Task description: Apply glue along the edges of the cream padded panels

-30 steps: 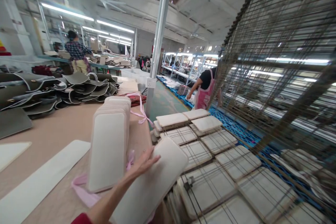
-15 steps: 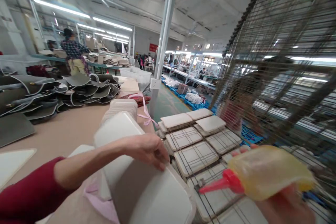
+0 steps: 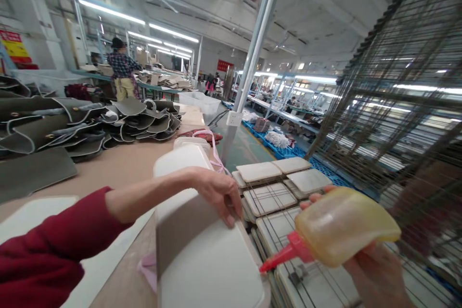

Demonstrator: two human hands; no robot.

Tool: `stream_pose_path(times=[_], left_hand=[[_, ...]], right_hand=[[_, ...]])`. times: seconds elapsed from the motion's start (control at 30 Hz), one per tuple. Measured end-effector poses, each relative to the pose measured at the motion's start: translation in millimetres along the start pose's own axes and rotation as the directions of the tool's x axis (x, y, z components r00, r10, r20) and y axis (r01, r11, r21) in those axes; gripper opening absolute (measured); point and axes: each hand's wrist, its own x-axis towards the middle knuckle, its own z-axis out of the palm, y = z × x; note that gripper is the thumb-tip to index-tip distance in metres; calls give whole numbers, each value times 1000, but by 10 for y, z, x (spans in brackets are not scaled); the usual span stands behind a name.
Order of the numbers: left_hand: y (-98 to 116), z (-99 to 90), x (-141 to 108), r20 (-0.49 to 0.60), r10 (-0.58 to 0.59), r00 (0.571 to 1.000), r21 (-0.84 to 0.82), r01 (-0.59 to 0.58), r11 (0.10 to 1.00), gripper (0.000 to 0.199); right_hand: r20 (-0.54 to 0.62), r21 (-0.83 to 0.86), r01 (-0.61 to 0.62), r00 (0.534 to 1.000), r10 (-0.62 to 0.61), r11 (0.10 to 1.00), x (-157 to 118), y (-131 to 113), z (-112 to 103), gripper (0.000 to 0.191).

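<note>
My left hand (image 3: pixel 220 195) pinches the upper right edge of a white rounded panel (image 3: pixel 209 260), which lies tilted on more panels. Wrapped in my right hand (image 3: pixel 375 269) is a yellowish squeeze bottle (image 3: pixel 346 226) with a red nozzle. The nozzle tip is at the panel's right edge; whether it touches cannot be made out. Further white panels (image 3: pixel 184 159) show behind the held one. Under the bottle, flat white panels (image 3: pixel 269 197) lie in rows on a wire rack.
Dark grey pieces with white edges (image 3: pixel 90 120) are heaped on the brown table (image 3: pixel 119 163) at left. A metal post (image 3: pixel 258 38) stands ahead. Raised wire racks (image 3: pixel 393 86) fill the right side. A person (image 3: pixel 123 70) stands at a far table.
The bottle has moved left and its nozzle now meets the panel's edge area. The held panel lies flatter, and the view has swung left.
</note>
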Motion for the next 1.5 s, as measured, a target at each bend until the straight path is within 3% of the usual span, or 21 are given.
stream_pose_path(times=[0.13,0.3,0.5,0.63,0.8,1.03,1.23,1.37,1.5], left_hand=[[26,27,-50,-13,-1,1000,-6,1,1000,27],[68,64,-34,-20,3,1000,-24,-3,1000,32],[152,122,0,-48,-2,999,10,3,1000,35],[222,146,2,-78,-3,997,31,6,999,36],[303,170,-14,-149,-18,989,106,34,994,37],[348,222,-15,-215,9,977,187,32,982,24],[278,268,-2,-275,58,960,242,11,970,25],[245,308,-6,-316,40,948,235,38,971,26],[221,343,-8,-327,23,945,219,52,974,26]], right_hand=[[33,42,-27,999,26,999,26,14,-69,79],[64,68,-59,996,55,996,-22,-44,-129,55],[-73,40,18,997,-15,999,-172,-134,-116,77],[-20,34,63,998,-62,997,-177,-67,-418,75],[-18,-60,76,997,-78,995,-239,75,-799,56],[-67,-58,317,945,-320,947,-237,19,-732,69],[-161,-91,262,948,-273,961,-323,48,-877,68],[-155,-92,310,934,-321,946,-321,106,-961,71],[-181,-144,341,914,-363,929,-320,231,-1088,60]])
